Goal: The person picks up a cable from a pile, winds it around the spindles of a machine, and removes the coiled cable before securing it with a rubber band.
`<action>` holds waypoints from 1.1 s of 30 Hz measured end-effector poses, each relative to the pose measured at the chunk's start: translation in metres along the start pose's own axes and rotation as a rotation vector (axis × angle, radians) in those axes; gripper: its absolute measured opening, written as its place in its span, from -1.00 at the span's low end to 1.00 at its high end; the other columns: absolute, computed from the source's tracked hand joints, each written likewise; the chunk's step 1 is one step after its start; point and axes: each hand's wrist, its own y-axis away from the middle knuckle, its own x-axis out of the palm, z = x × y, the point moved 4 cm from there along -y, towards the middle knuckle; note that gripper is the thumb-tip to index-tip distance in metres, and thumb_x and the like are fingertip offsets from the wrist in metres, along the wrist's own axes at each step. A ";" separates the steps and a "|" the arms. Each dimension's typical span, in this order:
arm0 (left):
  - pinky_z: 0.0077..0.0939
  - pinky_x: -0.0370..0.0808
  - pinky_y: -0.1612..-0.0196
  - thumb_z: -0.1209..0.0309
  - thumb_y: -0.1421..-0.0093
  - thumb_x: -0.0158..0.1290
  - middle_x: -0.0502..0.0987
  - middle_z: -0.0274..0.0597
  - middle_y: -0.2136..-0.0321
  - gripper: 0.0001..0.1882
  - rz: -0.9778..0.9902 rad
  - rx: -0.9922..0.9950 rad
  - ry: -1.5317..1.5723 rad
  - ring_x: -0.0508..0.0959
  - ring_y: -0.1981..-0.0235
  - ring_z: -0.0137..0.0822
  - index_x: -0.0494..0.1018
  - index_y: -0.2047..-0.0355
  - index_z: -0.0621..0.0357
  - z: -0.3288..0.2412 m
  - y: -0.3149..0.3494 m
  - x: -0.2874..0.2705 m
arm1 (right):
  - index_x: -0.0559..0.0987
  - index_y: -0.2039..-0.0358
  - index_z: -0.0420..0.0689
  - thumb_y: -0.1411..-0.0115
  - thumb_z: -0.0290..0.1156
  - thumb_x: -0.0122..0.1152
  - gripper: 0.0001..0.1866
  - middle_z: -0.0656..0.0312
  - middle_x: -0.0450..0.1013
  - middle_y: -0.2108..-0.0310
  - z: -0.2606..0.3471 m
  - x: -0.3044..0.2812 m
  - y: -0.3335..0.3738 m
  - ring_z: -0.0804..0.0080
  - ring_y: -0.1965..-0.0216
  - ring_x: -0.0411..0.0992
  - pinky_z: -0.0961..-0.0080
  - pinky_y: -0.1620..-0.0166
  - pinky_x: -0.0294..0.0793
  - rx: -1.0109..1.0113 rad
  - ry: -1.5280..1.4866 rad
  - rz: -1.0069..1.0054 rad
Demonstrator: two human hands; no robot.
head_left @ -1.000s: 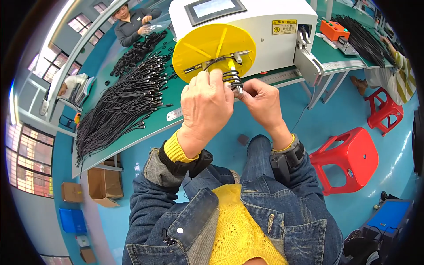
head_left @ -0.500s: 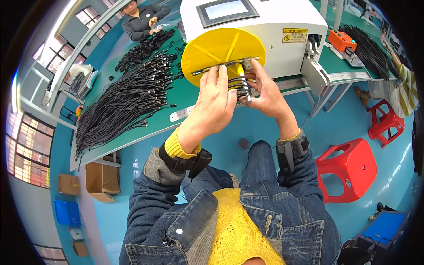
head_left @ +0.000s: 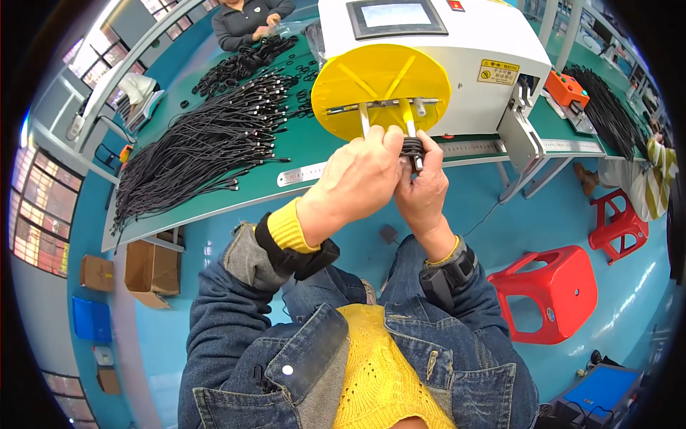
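Observation:
A coil of black cable (head_left: 412,147) sits around the outer ends of the metal prongs that stick out from a round yellow disc (head_left: 336,79) on a white winding machine (head_left: 468,50). My left hand (head_left: 357,175) is closed at the coil's left side, its fingertips partly hidden behind its own back. From the right, my right hand (head_left: 423,193) grips the coil between thumb and fingers. Between the disc and my hands, lengths of bare prong (head_left: 409,118) now show.
A large pile of black cables (head_left: 207,146) lies on the green table left of the machine, with a heap of black coils (head_left: 243,64) behind it. A metal ruler (head_left: 301,174) runs along the table edge. Red stools (head_left: 554,293) stand at right. A person (head_left: 250,21) works at the far left.
Both hands have drawn the cable coil away from the disc, toward me along the prongs. My left hand has left the disc's face and closed at the coil. The view has shifted slightly.

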 end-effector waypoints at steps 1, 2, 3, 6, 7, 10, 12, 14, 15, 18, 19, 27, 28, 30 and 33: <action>-0.27 0.44 0.53 0.42 -0.02 -0.05 0.39 0.00 0.52 -0.83 0.061 0.001 0.028 0.47 0.55 -0.03 0.23 0.44 0.24 0.002 -0.001 0.001 | 0.32 0.11 -0.26 -0.03 -0.51 0.08 -0.63 -0.03 0.43 0.42 0.001 -0.001 -0.002 0.11 0.43 0.45 0.39 0.37 0.43 0.006 0.016 0.014; -0.27 0.44 0.55 0.43 -0.02 -0.05 0.39 0.00 0.53 -0.84 0.122 0.004 0.058 0.48 0.57 -0.04 0.23 0.46 0.23 0.003 -0.001 0.002 | 0.32 0.12 -0.27 -0.04 -0.50 0.07 -0.65 -0.05 0.42 0.43 0.003 -0.002 -0.003 0.08 0.46 0.45 0.38 0.40 0.42 0.013 0.033 0.028; -0.27 0.44 0.55 0.43 -0.02 -0.05 0.39 0.00 0.53 -0.84 0.121 -0.002 0.062 0.48 0.57 -0.04 0.23 0.46 0.23 0.003 0.000 0.001 | 0.32 0.12 -0.27 -0.04 -0.50 0.07 -0.65 -0.05 0.42 0.43 0.006 -0.005 -0.003 0.08 0.46 0.45 0.38 0.40 0.42 0.013 0.035 0.035; -0.28 0.43 0.60 0.43 -0.02 -0.06 0.40 0.02 0.55 -0.84 0.083 0.050 0.052 0.47 0.65 -0.03 0.23 0.45 0.25 -0.002 0.006 -0.001 | 0.33 0.18 -0.26 -0.03 -0.51 0.08 -0.69 -0.03 0.42 0.47 0.010 -0.011 -0.002 0.07 0.50 0.44 0.36 0.43 0.42 0.109 0.079 0.122; -0.28 0.43 0.60 0.43 -0.02 -0.06 0.40 0.02 0.55 -0.84 0.084 0.044 0.058 0.47 0.65 -0.03 0.23 0.45 0.25 -0.007 0.010 -0.003 | 0.33 0.18 -0.26 -0.03 -0.51 0.08 -0.69 -0.03 0.42 0.47 0.015 -0.016 0.000 0.07 0.50 0.44 0.36 0.43 0.42 0.111 0.083 0.129; -0.26 0.43 0.60 0.42 -0.03 -0.07 0.40 0.07 0.56 -0.83 0.138 0.001 0.129 0.48 0.63 0.00 0.23 0.45 0.26 -0.032 0.036 -0.009 | 0.29 0.26 -0.26 -0.01 -0.51 0.09 -0.72 -0.05 0.39 0.61 0.034 -0.032 0.019 0.00 0.56 0.42 0.24 0.52 0.39 -0.048 0.169 0.131; -0.25 0.42 0.58 0.42 -0.05 -0.07 0.39 0.07 0.55 -0.84 0.196 -0.105 0.201 0.47 0.60 0.01 0.22 0.44 0.26 -0.032 0.060 0.000 | 0.28 0.29 -0.25 -0.01 -0.51 0.08 -0.74 -0.06 0.38 0.63 0.026 -0.028 0.034 0.00 0.56 0.42 0.24 0.52 0.39 -0.026 0.195 0.276; -0.23 0.39 0.54 0.43 -0.07 -0.07 0.37 0.08 0.51 -0.85 0.305 -0.289 0.344 0.45 0.53 0.02 0.22 0.42 0.24 -0.028 0.092 0.019 | 0.28 0.34 -0.24 -0.01 -0.52 0.05 -0.79 -0.06 0.37 0.68 0.012 -0.021 0.061 0.01 0.57 0.42 0.24 0.53 0.38 0.010 0.252 0.542; -0.23 0.39 0.54 0.43 -0.07 -0.07 0.37 0.08 0.51 -0.85 0.328 -0.309 0.354 0.45 0.53 0.02 0.22 0.42 0.24 -0.020 0.104 0.026 | 0.28 0.34 -0.24 -0.01 -0.52 0.05 -0.79 -0.06 0.37 0.68 0.005 -0.019 0.073 0.01 0.57 0.42 0.24 0.53 0.38 0.035 0.248 0.563; -0.27 0.42 0.52 0.34 -0.15 -0.08 0.42 0.00 0.43 -0.79 0.454 0.055 0.570 0.48 0.43 -0.10 0.28 0.33 0.27 0.010 0.129 0.050 | 0.25 0.40 -0.23 -0.01 -0.54 0.01 -0.84 -0.07 0.36 0.70 -0.020 0.003 0.103 -0.04 0.58 0.40 0.20 0.52 0.38 0.025 0.278 0.840; -0.27 0.42 0.52 0.34 -0.15 -0.08 0.42 0.00 0.43 -0.79 0.464 0.032 0.581 0.48 0.43 -0.10 0.28 0.33 0.27 0.015 0.138 0.058 | 0.25 0.40 -0.23 -0.01 -0.54 0.01 -0.84 -0.07 0.36 0.70 -0.020 0.008 0.110 -0.04 0.58 0.40 0.20 0.52 0.38 0.038 0.268 0.862; -0.50 0.53 0.40 0.12 -0.18 -0.06 0.45 -0.11 0.24 -0.57 0.780 -0.986 1.700 0.49 0.28 -0.38 0.35 0.19 0.29 0.031 0.185 0.089 | 0.27 0.36 -0.20 -0.01 -0.57 -0.03 -0.84 -0.09 0.40 0.57 -0.027 0.042 0.144 -0.11 0.46 0.38 0.14 0.46 0.33 0.192 -0.060 1.031; -0.52 0.53 0.40 0.12 -0.17 -0.06 0.46 -0.12 0.28 -0.57 0.863 -1.016 1.621 0.50 0.30 -0.39 0.36 0.20 0.29 0.035 0.185 0.089 | 0.27 0.36 -0.20 -0.01 -0.57 -0.03 -0.85 -0.08 0.40 0.57 -0.028 0.044 0.147 -0.11 0.47 0.38 0.15 0.47 0.33 0.183 -0.042 1.024; -0.57 0.54 0.39 0.12 -0.16 -0.04 0.47 -0.12 0.36 -0.58 1.028 -1.066 1.456 0.51 0.35 -0.40 0.37 0.23 0.30 0.038 0.188 0.088 | 0.27 0.37 -0.20 -0.01 -0.55 -0.03 -0.85 -0.08 0.40 0.57 -0.028 0.044 0.153 -0.11 0.47 0.38 0.15 0.47 0.33 0.163 -0.005 1.007; -0.61 0.51 0.48 0.14 -0.14 0.00 0.46 -0.18 0.47 -0.59 0.955 -1.189 1.648 0.50 0.46 -0.43 0.39 0.26 0.31 0.026 0.188 0.089 | 0.26 0.38 -0.20 -0.01 -0.55 -0.02 -0.85 -0.08 0.40 0.57 -0.030 0.044 0.153 -0.11 0.47 0.38 0.16 0.48 0.33 0.213 0.017 1.024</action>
